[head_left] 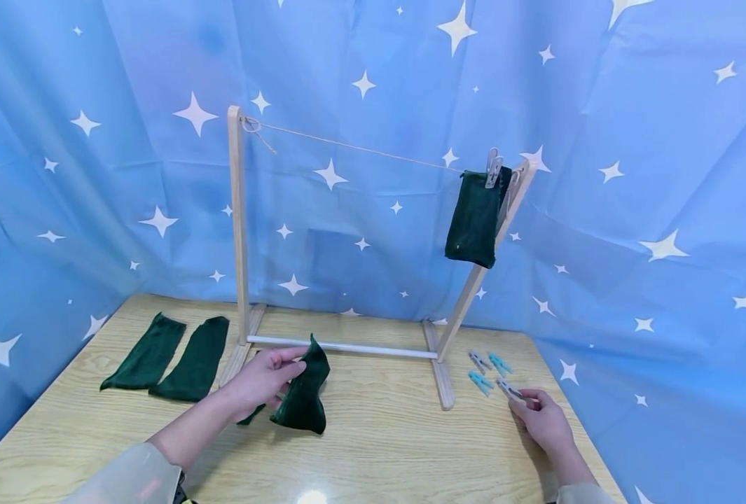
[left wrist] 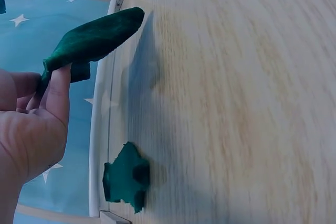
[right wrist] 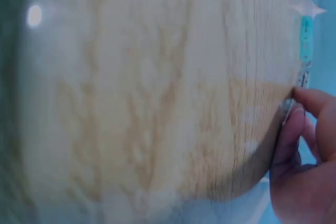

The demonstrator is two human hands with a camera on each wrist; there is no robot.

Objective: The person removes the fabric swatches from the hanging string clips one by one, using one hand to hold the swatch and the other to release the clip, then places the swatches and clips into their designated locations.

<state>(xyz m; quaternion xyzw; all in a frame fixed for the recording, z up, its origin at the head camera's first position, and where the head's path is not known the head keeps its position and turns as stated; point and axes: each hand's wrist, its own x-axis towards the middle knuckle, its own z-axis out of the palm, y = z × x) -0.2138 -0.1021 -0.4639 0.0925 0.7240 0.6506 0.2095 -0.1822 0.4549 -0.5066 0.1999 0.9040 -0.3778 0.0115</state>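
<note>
My left hand [head_left: 260,381] pinches a dark green cloth [head_left: 309,393] by its upper edge and holds it above the table. In the left wrist view this cloth [left wrist: 100,36] juts out from thumb and fingers. Another green cloth piece [left wrist: 127,176] lies on the table below, mostly hidden behind the hand in the head view. At the table's right side my right hand [head_left: 544,423] pinches a grey clothespin [head_left: 507,388] between thumb and fingers. Blue clothespins [head_left: 480,383] and another grey one [head_left: 478,362] lie just beyond it.
A wooden frame [head_left: 239,231] carries a string [head_left: 354,147]. A green cloth [head_left: 473,222] hangs at its right end under a grey clothespin [head_left: 494,169]. Two green cloths [head_left: 148,355] lie at the left. A starry blue curtain [head_left: 360,280] stands behind the table [head_left: 398,448].
</note>
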